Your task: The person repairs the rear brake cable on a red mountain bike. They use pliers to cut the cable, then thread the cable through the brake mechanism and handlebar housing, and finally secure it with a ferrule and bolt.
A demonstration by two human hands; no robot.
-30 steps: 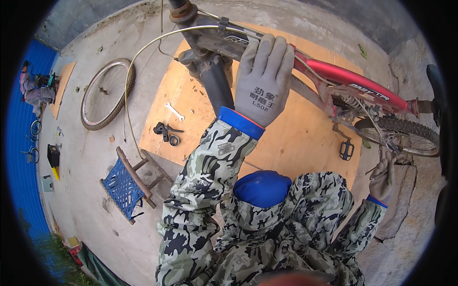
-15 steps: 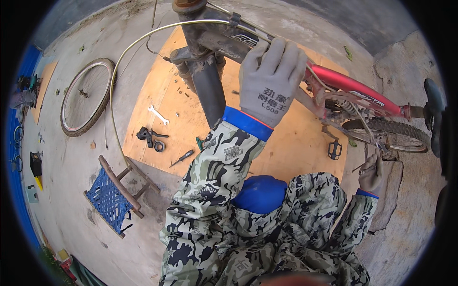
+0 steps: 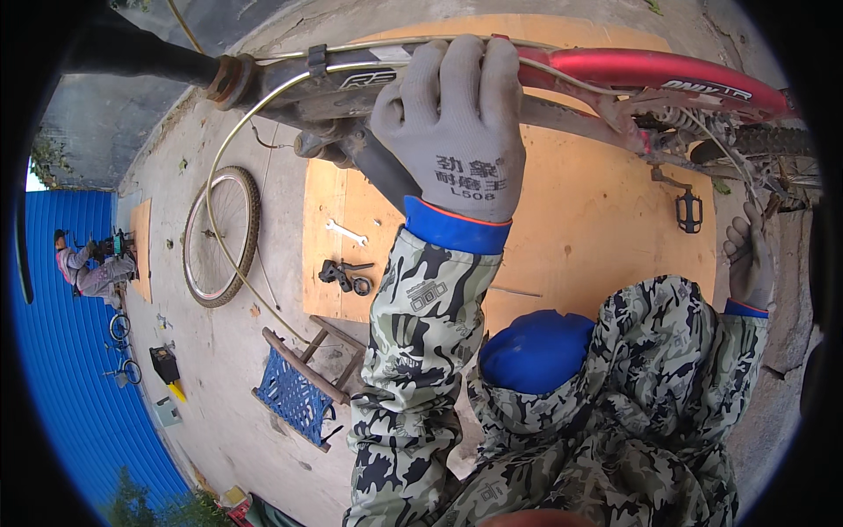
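My left hand (image 3: 457, 132), in a grey work glove, is wrapped over the main tube of a bicycle frame (image 3: 303, 92), black toward the head tube and red (image 3: 667, 75) toward the seat end. Pale cable housing (image 3: 255, 110) runs along the tube under my fingers and loops down on the left. Out at the far right, my gloved right hand (image 3: 749, 263) has its fingers curled close by the rear wheel (image 3: 764, 142). A cable comes down to those fingertips; what they pinch is too small to make out. A crank with a black pedal (image 3: 688, 212) hangs below the frame.
Beneath lies a plywood board (image 3: 597, 237) with an open-end wrench (image 3: 346, 233) and a black clamp-like part (image 3: 344, 276). Left of it are a loose wheel (image 3: 251, 224) and a stool with a blue woven seat (image 3: 294, 393). Another person (image 3: 92, 268) is beside a blue wall (image 3: 79, 351).
The view has swung, so the bicycle frame lies more level and the blue wall shows more. My left hand keeps its grip on the tube; my right hand stays by the rear wheel.
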